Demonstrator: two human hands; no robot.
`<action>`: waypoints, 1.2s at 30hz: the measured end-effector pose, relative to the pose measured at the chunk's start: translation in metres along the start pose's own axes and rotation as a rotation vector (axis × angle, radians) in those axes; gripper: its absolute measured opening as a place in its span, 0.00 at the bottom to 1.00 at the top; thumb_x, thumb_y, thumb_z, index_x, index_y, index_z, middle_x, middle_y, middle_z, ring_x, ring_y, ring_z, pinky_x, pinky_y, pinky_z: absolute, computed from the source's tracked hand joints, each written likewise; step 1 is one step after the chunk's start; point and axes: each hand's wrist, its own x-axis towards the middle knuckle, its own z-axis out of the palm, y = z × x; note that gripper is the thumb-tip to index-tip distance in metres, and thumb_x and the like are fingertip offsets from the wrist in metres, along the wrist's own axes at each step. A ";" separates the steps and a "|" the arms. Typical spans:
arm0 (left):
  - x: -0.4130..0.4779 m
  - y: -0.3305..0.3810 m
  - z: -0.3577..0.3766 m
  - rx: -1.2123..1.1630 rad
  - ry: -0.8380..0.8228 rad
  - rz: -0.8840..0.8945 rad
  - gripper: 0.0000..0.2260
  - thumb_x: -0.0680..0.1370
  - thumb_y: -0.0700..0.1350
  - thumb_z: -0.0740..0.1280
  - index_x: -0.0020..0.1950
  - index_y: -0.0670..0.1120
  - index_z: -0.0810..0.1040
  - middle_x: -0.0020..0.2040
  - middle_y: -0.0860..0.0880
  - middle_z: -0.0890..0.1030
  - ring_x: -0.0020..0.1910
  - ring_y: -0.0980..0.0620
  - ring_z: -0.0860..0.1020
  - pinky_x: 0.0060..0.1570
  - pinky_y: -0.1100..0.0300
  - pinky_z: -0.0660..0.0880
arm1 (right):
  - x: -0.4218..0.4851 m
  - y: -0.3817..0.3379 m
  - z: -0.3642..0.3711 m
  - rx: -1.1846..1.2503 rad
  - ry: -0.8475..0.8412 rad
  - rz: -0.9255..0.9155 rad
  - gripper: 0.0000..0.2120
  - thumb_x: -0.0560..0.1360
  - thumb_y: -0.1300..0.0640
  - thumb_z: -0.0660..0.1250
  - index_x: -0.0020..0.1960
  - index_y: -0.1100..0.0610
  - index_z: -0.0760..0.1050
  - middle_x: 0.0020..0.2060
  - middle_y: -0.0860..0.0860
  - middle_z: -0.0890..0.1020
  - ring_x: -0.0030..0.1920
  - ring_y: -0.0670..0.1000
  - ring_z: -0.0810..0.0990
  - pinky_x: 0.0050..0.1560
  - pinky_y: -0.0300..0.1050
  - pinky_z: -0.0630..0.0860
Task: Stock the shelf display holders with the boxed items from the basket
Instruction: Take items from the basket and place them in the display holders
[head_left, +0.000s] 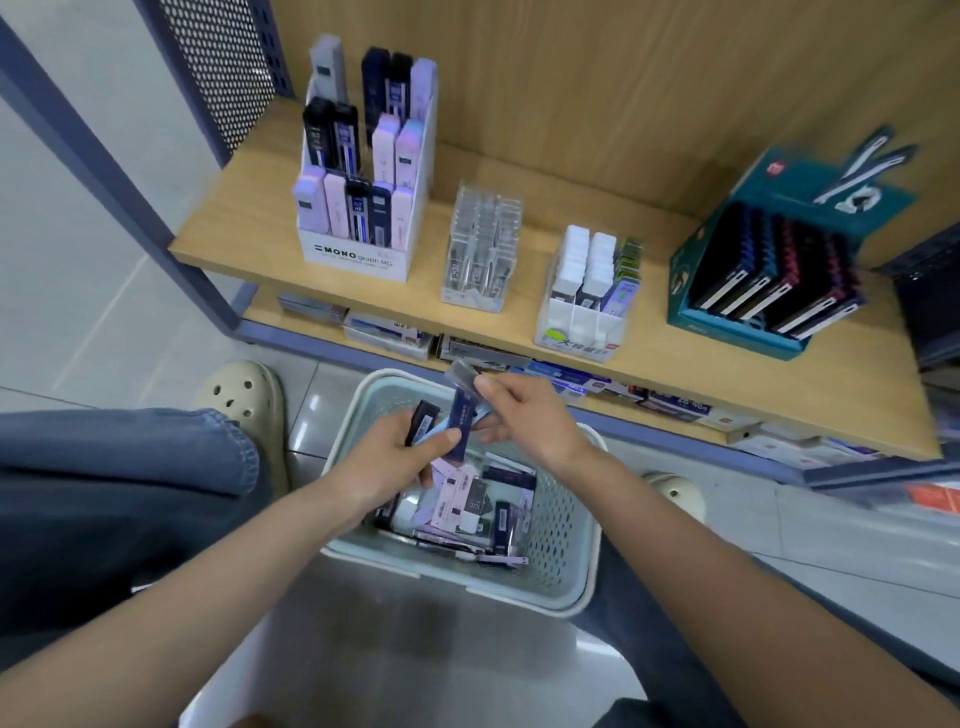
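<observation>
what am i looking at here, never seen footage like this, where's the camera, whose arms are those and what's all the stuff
There is no machine here. These are a person's own two bare arms, filmed by one wide-angle camera worn on the head, looking forward and down. That is why the edges look bent.

In front is a wooden shelf carrying display stands: a white MONO holder filled with slim boxes, a clear holder, a white holder and a teal box.

On the floor stands a pale basket with many small boxes in it. The left hand grips a few of them, among them a dark blue box. The right hand pinches that box's upper end.
</observation>
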 end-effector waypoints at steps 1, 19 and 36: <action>-0.002 0.003 -0.002 0.011 0.000 0.000 0.06 0.79 0.46 0.64 0.48 0.43 0.75 0.40 0.46 0.82 0.24 0.59 0.72 0.25 0.71 0.66 | -0.002 -0.005 -0.004 -0.029 -0.002 -0.019 0.11 0.80 0.55 0.59 0.55 0.60 0.77 0.46 0.49 0.80 0.38 0.50 0.83 0.38 0.38 0.80; -0.010 0.062 -0.055 0.056 0.202 0.173 0.06 0.79 0.47 0.63 0.44 0.46 0.73 0.27 0.55 0.75 0.21 0.62 0.69 0.25 0.72 0.64 | 0.053 -0.081 -0.043 -0.244 0.329 -0.249 0.04 0.79 0.57 0.63 0.49 0.58 0.68 0.37 0.45 0.73 0.38 0.44 0.72 0.41 0.34 0.70; 0.022 0.047 -0.062 0.003 0.201 0.167 0.11 0.78 0.51 0.63 0.53 0.44 0.74 0.41 0.38 0.80 0.25 0.62 0.71 0.34 0.62 0.65 | 0.097 -0.063 -0.053 -0.786 0.336 -0.333 0.06 0.77 0.58 0.66 0.53 0.57 0.77 0.53 0.52 0.76 0.45 0.51 0.79 0.51 0.49 0.76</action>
